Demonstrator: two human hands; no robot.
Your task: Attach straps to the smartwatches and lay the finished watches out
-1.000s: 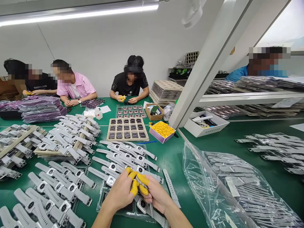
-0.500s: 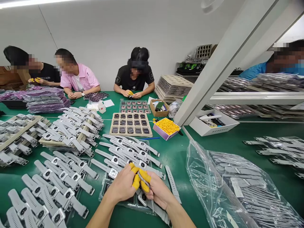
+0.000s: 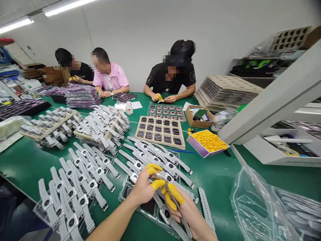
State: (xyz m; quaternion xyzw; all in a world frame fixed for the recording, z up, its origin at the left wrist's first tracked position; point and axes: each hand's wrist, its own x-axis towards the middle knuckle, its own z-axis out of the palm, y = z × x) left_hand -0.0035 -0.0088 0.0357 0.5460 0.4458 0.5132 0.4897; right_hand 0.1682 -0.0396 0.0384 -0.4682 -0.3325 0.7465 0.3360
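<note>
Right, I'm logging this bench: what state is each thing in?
Right hand: closed on bent grey strap
Left hand: closed, apparently on the same strap
Loose strap: lying flat, unheld
Beige tray: uncovered, dark squares inside
Purple-sided box: open, full of yellow finger covers
Cardboard box: open
White box: open
Clear bag: creased, grey straps inside
Light tubes: lit

Strap (image 3: 185,222), grey, thin, mostly edge-on, bowed, upper end pinched in left hand (image 3: 144,186), further down gripped in right hand (image 3: 184,205), partly hidden, lower end slanting toward wearer.
</note>
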